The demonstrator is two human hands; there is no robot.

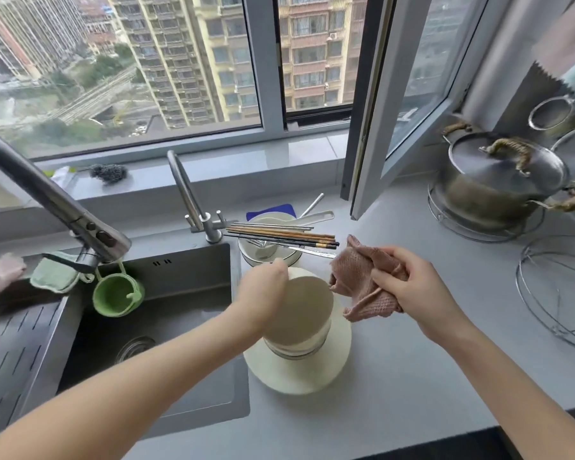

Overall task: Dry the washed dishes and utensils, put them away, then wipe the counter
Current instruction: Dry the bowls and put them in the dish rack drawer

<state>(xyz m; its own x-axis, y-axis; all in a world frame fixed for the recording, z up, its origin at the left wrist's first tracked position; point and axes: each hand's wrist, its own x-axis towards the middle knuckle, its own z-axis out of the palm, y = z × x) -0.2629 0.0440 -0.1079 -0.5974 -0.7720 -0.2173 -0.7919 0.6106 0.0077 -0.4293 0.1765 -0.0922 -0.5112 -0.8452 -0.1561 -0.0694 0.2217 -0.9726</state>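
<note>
Fingertips hidden: left hand [263,293] behind cream bowl [309,307], right hand [412,287] in cloth [359,277]

Lidded steel pot [502,180], green cup [117,297], faucet [54,200]

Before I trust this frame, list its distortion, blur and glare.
Head view: the wide-angle lens bows the window frame and large faucet; daylight is soft, shadows faint; the left hand on the bowl looks slightly blurred; mild sheen on the pot lid.

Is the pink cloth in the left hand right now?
No, the right hand grips the pink cloth, while the left hand holds a cream bowl by its rim.
</note>
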